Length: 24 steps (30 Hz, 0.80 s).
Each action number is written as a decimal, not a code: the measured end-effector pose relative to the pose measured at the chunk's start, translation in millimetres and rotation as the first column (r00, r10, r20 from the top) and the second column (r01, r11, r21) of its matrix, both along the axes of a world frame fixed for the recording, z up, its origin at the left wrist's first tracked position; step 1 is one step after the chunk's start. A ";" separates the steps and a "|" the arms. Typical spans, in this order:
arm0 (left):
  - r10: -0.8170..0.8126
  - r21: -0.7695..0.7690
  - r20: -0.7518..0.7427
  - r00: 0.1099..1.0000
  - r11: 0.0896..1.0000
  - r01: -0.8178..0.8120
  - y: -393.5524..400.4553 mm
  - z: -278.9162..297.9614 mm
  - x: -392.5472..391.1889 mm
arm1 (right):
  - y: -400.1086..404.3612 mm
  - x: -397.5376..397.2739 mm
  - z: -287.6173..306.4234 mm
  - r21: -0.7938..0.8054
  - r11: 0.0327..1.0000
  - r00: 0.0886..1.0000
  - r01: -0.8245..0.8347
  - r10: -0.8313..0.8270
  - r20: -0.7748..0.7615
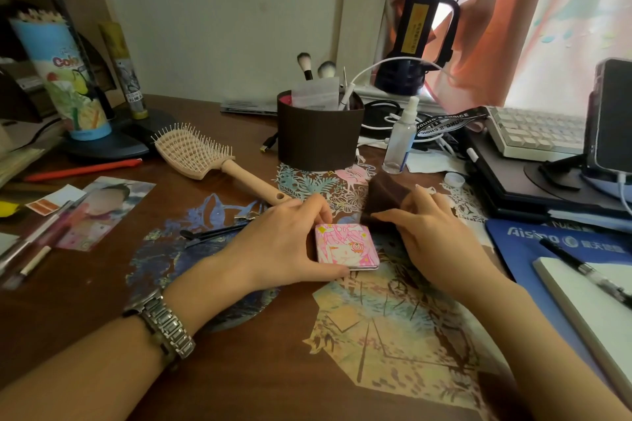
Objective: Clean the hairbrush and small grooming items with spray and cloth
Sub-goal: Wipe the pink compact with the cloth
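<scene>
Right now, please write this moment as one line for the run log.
left hand: holds pink compact on desk | right hand: grips brown cloth | hairbrush: untouched

Brown desk (239, 369), pale wall (222, 10), sunlit orange curtain (496, 27).

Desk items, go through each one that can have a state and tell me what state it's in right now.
Pink compact mirror: closed, flat on the desk, held by the left hand.
Brown cloth: bunched, gripped by the right hand.
Spray bottle: upright, uncapped.
Bottle cap: off, lying beside the bottle.
Hairbrush: lying bristles up, untouched.
Brown organizer: upright, holding makeup brushes.
Phone: propped on a stand, screen dark.
</scene>
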<state>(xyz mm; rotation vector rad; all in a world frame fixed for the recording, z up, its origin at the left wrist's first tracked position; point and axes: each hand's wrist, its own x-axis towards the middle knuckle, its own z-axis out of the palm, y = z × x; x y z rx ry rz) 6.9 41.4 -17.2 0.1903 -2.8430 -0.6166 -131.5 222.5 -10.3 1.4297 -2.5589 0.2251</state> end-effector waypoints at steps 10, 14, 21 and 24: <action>-0.034 -0.055 0.022 0.999 0.998 0.036 -3.3 3.6 8.8 | -1.8 -4.0 -10.2 -0.082 0.992 0.995 -0.095 0.094 -0.024; -0.060 -0.090 -0.041 0.997 0.994 0.056 -5.0 3.5 10.3 | -0.3 -6.0 -12.7 -0.117 0.986 0.993 -0.116 0.117 0.002; -0.097 -0.066 -0.114 0.989 0.994 0.090 -3.0 7.1 17.0 | -0.5 -7.9 -16.1 -0.173 0.979 0.993 -0.108 0.114 0.027; -0.096 -0.042 -0.149 0.984 0.995 0.091 -4.4 6.1 17.1 | -0.3 -8.0 -16.4 -0.174 0.979 0.993 -0.108 0.115 0.028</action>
